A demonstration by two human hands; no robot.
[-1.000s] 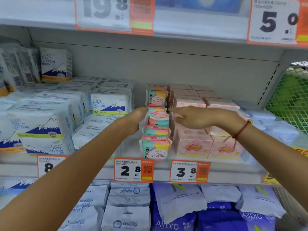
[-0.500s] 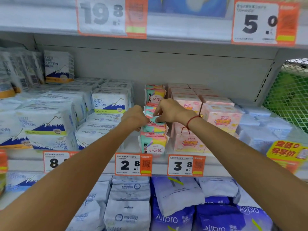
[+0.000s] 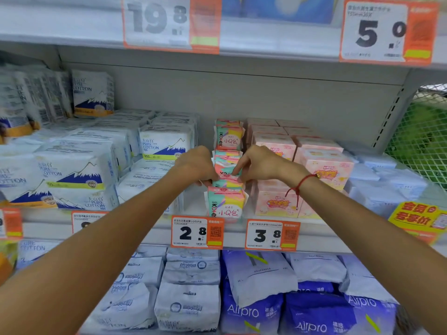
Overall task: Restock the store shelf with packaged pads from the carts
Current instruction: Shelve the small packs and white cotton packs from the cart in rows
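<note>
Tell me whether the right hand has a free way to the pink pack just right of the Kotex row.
Probably yes. The right hand pinches a Kotex pack directly beside the pink pack, whose front faces the aisle with nothing before it; the hand would first have to let go.

Two hands (image 3: 227, 165); five orange price tags (image 3: 197, 234); one red wrist string (image 3: 301, 183).

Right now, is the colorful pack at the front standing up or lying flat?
Standing up. The front pack shows its printed face forward above the 2.8 tag, top seam upward. More packs are piled behind it, where both hands work.
</note>
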